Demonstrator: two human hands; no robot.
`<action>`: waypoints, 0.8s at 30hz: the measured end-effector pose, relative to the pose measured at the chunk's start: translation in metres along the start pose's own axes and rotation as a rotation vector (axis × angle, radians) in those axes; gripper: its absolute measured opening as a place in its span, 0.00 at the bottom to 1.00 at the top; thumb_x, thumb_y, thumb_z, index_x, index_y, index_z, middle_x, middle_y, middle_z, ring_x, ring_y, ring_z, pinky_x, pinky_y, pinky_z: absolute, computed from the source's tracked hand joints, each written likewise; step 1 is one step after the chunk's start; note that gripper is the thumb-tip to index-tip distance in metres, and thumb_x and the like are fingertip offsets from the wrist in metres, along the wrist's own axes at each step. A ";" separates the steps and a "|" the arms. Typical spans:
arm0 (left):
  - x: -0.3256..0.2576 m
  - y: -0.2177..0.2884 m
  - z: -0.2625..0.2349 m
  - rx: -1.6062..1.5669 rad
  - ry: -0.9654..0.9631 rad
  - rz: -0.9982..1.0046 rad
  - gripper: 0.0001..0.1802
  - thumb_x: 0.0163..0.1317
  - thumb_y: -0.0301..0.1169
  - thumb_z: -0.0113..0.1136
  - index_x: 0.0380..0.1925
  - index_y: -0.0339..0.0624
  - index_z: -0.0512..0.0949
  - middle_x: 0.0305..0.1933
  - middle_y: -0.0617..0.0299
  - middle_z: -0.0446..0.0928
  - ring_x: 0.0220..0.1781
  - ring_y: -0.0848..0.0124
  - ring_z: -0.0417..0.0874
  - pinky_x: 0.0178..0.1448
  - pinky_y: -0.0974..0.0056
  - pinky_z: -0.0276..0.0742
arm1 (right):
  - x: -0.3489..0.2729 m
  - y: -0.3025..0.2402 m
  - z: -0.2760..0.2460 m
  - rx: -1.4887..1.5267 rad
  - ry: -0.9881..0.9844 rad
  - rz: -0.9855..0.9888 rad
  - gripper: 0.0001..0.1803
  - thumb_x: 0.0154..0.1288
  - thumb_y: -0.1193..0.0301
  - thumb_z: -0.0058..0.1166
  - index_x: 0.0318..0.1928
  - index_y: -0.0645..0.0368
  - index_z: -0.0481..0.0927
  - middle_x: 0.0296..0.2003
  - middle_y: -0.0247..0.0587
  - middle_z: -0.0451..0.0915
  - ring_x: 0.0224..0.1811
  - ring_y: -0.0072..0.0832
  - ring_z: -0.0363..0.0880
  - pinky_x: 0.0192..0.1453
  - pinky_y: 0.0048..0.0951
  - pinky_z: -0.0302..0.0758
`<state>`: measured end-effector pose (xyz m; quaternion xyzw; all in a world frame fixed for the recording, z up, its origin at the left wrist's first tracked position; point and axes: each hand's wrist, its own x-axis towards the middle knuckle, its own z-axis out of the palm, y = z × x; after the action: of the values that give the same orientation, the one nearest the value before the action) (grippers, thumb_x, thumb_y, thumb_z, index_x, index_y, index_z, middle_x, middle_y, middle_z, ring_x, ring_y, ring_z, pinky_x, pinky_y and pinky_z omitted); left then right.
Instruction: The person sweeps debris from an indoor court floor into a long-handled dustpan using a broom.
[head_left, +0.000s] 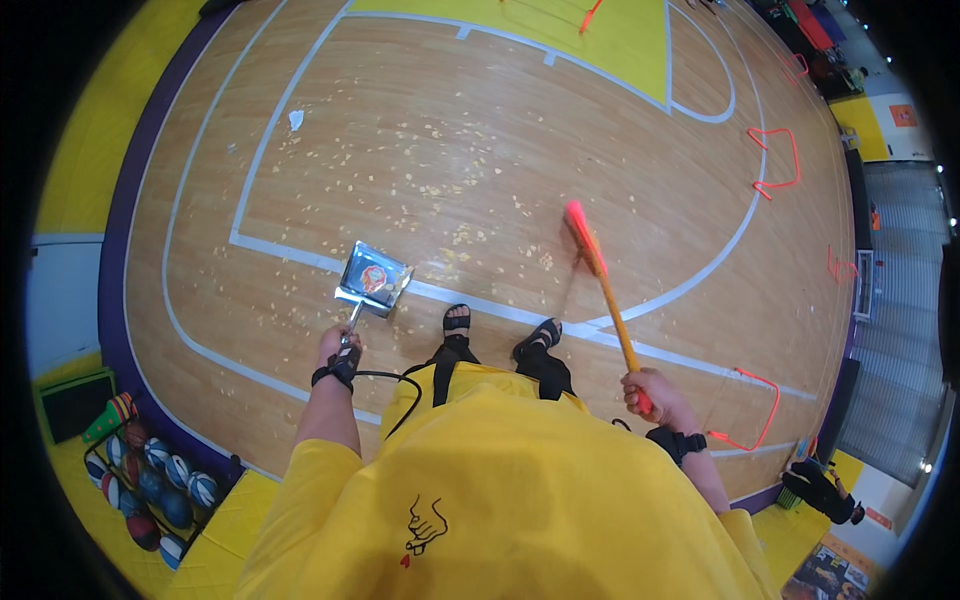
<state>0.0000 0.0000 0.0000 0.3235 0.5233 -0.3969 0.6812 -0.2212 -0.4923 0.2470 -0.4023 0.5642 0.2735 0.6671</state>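
Sweeping looks to be the step in hand, the left grip point(341, 346) wrapped round a metal dustpan point(356, 266) handle, the right grip point(655, 393) round an orange-handled broom point(608, 292), so next probably comes brushing pale scraps point(465, 236) on the wooden floor point(560, 120) panward.

Mod. bright rm, faint glare on flr point(640, 190), fisheye-bent w/ blk edges.

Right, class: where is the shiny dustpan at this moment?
In the head view, the shiny dustpan is left of centre, held in the left hand; it overlaps a white floor line, to the left of the sandalled feet.
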 end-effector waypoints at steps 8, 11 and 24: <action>0.015 -0.003 0.085 0.191 -0.089 0.090 0.07 0.52 0.33 0.41 0.21 0.41 0.62 0.13 0.64 0.64 0.11 0.76 0.66 0.14 0.73 0.66 | -0.042 0.016 0.063 -0.526 -0.104 -0.093 0.14 0.49 0.71 0.46 0.36 0.68 0.71 0.25 0.37 0.73 0.23 0.19 0.69 0.25 0.19 0.67; 0.001 0.003 0.077 0.225 -0.120 0.097 0.05 0.52 0.31 0.41 0.23 0.43 0.63 0.13 0.65 0.64 0.11 0.76 0.66 0.13 0.73 0.65 | -0.025 0.034 0.055 -0.424 -0.299 -0.037 0.17 0.52 0.71 0.45 0.42 0.69 0.70 0.31 0.37 0.74 0.30 0.19 0.71 0.33 0.20 0.68; -0.040 0.030 -0.023 0.131 0.127 0.263 0.08 0.51 0.31 0.40 0.19 0.39 0.61 0.14 0.62 0.63 0.11 0.75 0.66 0.12 0.74 0.65 | -0.017 -0.024 0.063 -0.275 -0.163 -0.181 0.06 0.49 0.74 0.45 0.29 0.62 0.66 0.15 0.31 0.63 0.10 0.17 0.61 0.11 0.18 0.57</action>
<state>0.0100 0.0418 0.0340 0.4574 0.4916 -0.3164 0.6701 -0.1716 -0.4501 0.2710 -0.5152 0.4270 0.3187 0.6713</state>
